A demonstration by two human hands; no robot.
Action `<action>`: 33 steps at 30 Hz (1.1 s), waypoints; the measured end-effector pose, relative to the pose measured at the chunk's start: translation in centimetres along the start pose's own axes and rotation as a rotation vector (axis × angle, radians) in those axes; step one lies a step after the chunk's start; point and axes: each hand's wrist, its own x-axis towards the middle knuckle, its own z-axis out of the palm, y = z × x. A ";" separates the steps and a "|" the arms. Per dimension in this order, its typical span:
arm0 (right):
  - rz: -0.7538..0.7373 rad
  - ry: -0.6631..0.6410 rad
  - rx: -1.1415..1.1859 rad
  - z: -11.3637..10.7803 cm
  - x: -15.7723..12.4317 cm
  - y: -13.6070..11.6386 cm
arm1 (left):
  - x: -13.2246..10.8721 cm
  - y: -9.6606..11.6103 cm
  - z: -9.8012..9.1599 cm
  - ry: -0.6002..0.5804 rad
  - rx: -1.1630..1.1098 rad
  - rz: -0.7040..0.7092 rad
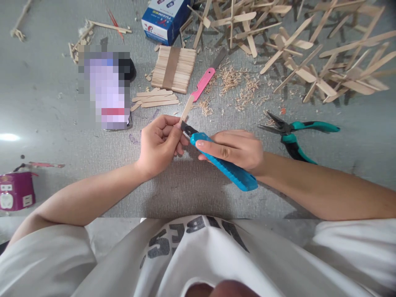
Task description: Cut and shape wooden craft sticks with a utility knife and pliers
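Between the thumb and fingers of my left hand [162,142] is a flat wooden craft stick [187,109], its rounded end pointing away from me. My right hand [236,150] is wrapped round the blue handle of a utility knife [230,169], index finger laid along the top. The knife's dark blade meets the stick close to my left thumb; how deep it cuts I cannot tell. Just beyond the stick's far end lies a pink-handled blade [204,82]. Loose craft sticks [157,99] are spread to the left of it.
Behind them sit a banded stick bundle [185,68] and a blue-white box [165,20]. Wood shavings [230,80] litter the table. Assembled stick shapes [293,53] crowd the far right, above green-black pliers [287,130]. A blurred-out object [108,90] and a purple power socket [18,189] are at left.
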 end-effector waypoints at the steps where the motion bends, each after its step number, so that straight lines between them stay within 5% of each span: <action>1: 0.001 -0.005 -0.007 0.0 0.0 0.0 | 0.0 0.1 0.0 0.005 0.000 -0.007; 18: -0.044 -0.072 -0.078 -0.2 -0.3 -0.4 | -0.2 0.0 -0.2 0.025 0.049 0.024; 33: -0.023 0.010 0.050 0.1 -0.2 -0.1 | -0.2 -0.5 0.1 0.014 0.009 0.080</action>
